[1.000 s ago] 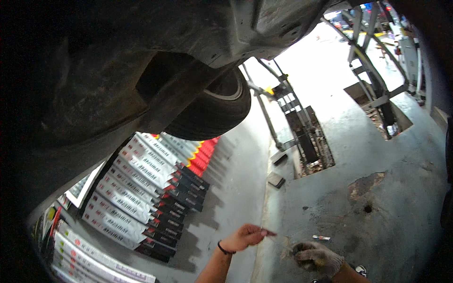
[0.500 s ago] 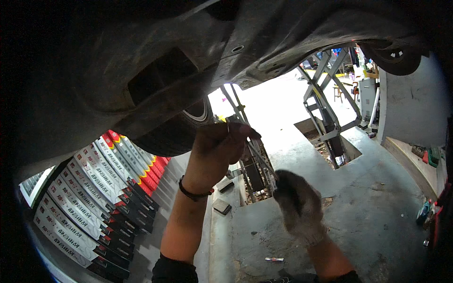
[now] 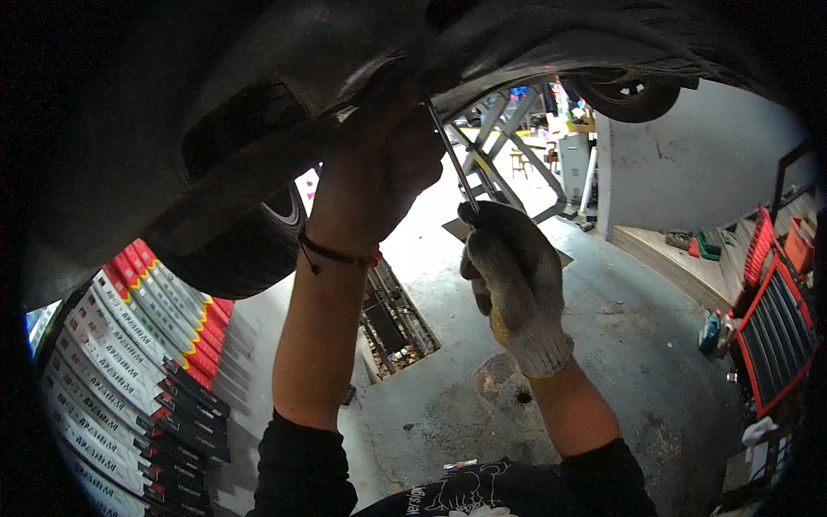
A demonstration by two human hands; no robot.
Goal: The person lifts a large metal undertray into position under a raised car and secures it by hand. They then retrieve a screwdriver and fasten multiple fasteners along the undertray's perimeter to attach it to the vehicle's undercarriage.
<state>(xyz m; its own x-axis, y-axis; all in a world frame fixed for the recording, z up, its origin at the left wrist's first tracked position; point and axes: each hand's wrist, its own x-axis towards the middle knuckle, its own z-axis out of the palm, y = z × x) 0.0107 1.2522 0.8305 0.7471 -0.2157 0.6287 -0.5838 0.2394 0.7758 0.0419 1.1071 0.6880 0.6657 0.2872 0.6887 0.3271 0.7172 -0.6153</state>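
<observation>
While the person stands beneath the raised car's underbody, both arms reach up to one spot on its dark panel edge. The right hand, in a grey knit work glove, is clenched around the handle of a thin metal tool, seemingly a long screwdriver; the handle itself is buried in the glove, and only the narrow shaft shows, rising slantwise from the fist to the underbody, where its tip meets the panel just beside the other hand. The left hand, bare and wearing a dark cord bracelet at the wrist, is pressed up against the underbody next to the tool's tip; its fingers are lost in shadow, so whether it pinches a fastener or merely braces the panel cannot be told.

The tool looks light and stiff, a steel rod that will not flex much but can skid off a fastener if the push is not kept along its axis. Its best hold is judged to be the one it has: the full fist round the handle, away from the slick bare shaft. The glove should help grip, though it dulls feel.

Below the underbody lie a tyre, rows of long boxes, the concrete floor and a red tool trolley far off to the right.
</observation>
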